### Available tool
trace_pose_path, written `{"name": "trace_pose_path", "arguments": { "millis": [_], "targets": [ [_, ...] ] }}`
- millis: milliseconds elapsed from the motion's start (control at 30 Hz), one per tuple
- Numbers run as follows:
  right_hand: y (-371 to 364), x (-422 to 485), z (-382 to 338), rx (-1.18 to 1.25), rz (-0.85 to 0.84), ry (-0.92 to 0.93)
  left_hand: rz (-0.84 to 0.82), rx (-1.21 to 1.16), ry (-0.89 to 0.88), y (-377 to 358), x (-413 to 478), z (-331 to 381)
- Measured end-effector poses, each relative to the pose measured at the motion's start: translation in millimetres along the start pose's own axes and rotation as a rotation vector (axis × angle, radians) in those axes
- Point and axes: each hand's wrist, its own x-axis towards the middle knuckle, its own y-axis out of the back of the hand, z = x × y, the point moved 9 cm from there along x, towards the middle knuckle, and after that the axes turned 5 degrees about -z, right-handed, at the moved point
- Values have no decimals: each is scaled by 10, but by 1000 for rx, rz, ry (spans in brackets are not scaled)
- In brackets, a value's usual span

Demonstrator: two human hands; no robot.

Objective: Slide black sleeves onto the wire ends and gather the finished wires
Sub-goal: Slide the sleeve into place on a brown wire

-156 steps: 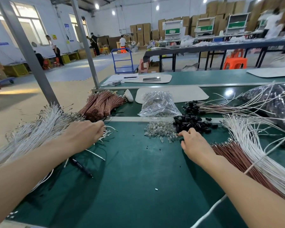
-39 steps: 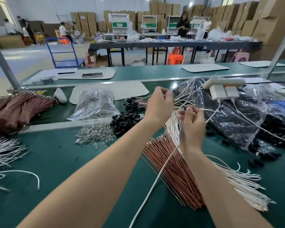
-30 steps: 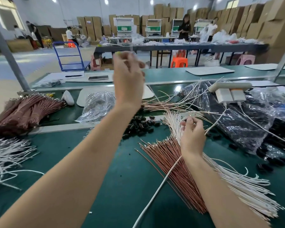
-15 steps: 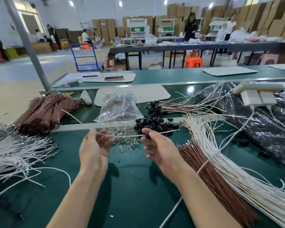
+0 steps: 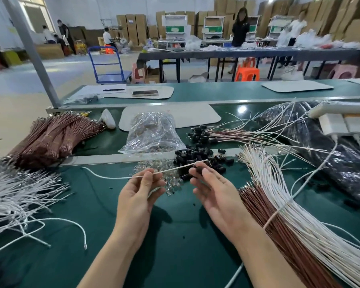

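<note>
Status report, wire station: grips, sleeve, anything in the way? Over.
Left grip pinches white wire. Right grip pinches what looks like a black sleeve, not yet on the wire end. Nothing in the way; sleeve pile just behind.

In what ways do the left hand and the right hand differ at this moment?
The left hand pinches a white wire between thumb and fingertips; the right hand seems to pinch a small black sleeve instead. The left hand grips near the wire's middle, while the right hand is at the wire's end, by the heap of sleeves. Both hands hover above the green table, close together.
</note>
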Motion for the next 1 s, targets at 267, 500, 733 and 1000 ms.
{"name": "trace_pose_path", "arguments": {
  "millis": [267, 500, 733, 1000],
  "targets": [
    [143, -26, -212, 266, 85, 90, -16, 32, -32, -14, -20, 22],
    [156, -87, -281, 233, 73, 103, -28, 67, -45, -27, -72, 20],
    [52, -94, -222, 271, 11, 67, -20, 86, -68, -19, -95, 51],
    [-10, -100, -207, 245, -27, 59, -11, 53, -36, 24, -63, 47]
  ]
}}
